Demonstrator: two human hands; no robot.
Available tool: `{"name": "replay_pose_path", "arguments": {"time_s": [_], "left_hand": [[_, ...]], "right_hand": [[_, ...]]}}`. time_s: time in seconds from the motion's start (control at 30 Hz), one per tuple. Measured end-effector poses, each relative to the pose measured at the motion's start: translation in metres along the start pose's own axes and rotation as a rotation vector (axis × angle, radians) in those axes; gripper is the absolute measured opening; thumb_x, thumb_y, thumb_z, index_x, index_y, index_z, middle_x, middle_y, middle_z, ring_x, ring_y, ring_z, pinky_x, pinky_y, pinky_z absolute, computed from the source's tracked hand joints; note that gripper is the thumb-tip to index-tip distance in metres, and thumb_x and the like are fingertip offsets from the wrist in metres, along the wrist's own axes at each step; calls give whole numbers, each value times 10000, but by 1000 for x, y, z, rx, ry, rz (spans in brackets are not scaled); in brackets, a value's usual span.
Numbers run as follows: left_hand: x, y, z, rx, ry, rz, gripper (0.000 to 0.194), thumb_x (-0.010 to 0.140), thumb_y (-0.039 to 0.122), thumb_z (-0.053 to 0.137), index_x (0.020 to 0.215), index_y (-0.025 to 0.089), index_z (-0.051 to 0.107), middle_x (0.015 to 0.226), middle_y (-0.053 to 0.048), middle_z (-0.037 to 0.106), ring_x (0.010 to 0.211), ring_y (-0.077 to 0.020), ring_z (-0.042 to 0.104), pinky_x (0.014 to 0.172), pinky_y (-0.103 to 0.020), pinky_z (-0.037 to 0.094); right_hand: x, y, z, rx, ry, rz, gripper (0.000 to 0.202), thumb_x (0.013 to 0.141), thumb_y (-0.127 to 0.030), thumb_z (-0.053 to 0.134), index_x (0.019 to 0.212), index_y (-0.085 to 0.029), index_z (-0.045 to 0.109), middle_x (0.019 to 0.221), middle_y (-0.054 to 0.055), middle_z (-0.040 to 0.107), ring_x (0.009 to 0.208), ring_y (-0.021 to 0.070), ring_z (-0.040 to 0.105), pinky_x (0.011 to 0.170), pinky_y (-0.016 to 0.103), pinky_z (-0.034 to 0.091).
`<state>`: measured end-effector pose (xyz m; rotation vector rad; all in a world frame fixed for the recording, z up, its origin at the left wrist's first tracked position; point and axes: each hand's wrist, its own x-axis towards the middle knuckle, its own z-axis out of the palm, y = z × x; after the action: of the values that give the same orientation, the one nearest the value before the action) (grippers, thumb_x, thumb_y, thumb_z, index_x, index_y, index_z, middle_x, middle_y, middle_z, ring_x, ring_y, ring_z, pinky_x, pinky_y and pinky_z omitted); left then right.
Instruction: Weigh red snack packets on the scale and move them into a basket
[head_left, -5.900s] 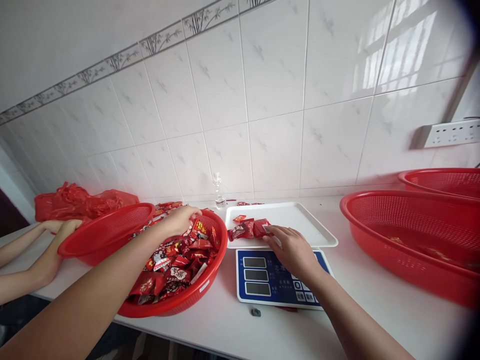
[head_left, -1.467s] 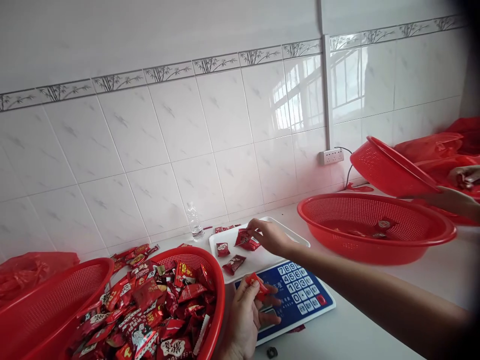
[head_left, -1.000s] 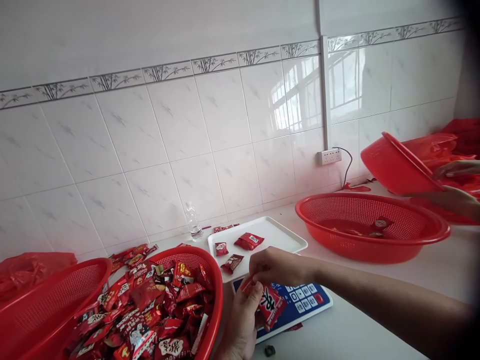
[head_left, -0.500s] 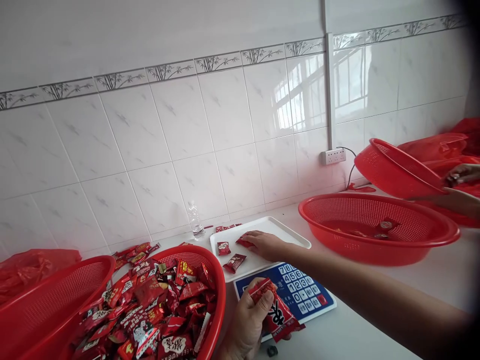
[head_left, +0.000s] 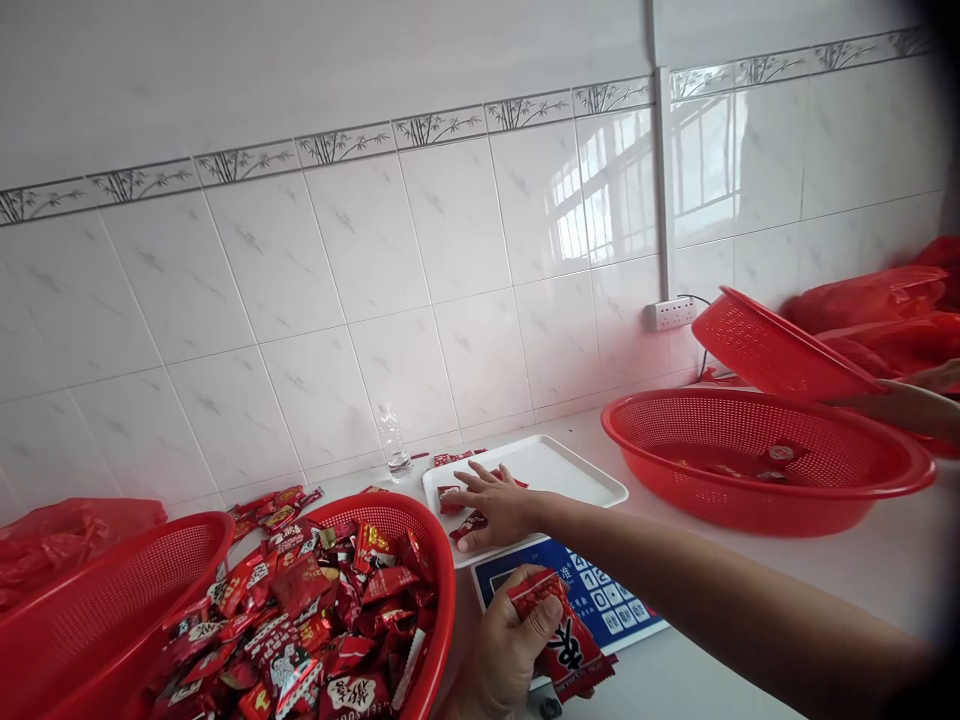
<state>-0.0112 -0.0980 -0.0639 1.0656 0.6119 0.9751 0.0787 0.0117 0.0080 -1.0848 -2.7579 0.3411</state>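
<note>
My left hand [head_left: 499,640] grips a red candy packet [head_left: 571,640] with dark lettering, low in front of the scale [head_left: 600,600]. My right hand [head_left: 504,508] is spread, palm down, over the white tray [head_left: 577,482] on the scale. Beneath and beside its fingers lie small red wrapped candies [head_left: 469,525], partly hidden. To the left stands a red basket [head_left: 442,600] heaped with similar wrapped candies [head_left: 300,585].
At the right, a co-worker's hand [head_left: 911,405] tilts a red basket [head_left: 787,350] above a wider one [head_left: 765,510] holding a few packets. Another red basket [head_left: 90,620] is at far left. A clear bottle [head_left: 394,445] stands by the wall.
My right hand has lifted off a candy, spread its fingers and shifted left and nearer over the tray. My left hand moved slightly right with its packet. The co-worker's basket tipped lower.
</note>
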Motion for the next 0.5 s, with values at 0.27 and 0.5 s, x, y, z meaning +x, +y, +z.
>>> {"name": "replay_pose_path", "arguments": {"time_s": [0.27, 0.5], "left_hand": [[-1, -2, -1, 21, 26, -35, 404, 696, 441, 683, 969, 181, 538, 849, -59, 646, 679, -183, 641, 494, -227, 492], [-1, 0, -2, 32, 20, -31, 393, 692, 443, 684, 930, 175, 523, 773, -23, 605, 589, -125, 588, 463, -202, 463]], "right_hand": [[29, 10, 11, -123, 74, -22, 525, 781, -631, 387, 1222, -361, 478, 1303, 77, 470, 1171, 325, 405, 881, 590, 284], [34, 25, 16, -84, 192, 42, 409, 811, -494, 446, 1141, -264, 523, 1093, 116, 571, 1044, 291, 487, 841, 466, 329]]}}
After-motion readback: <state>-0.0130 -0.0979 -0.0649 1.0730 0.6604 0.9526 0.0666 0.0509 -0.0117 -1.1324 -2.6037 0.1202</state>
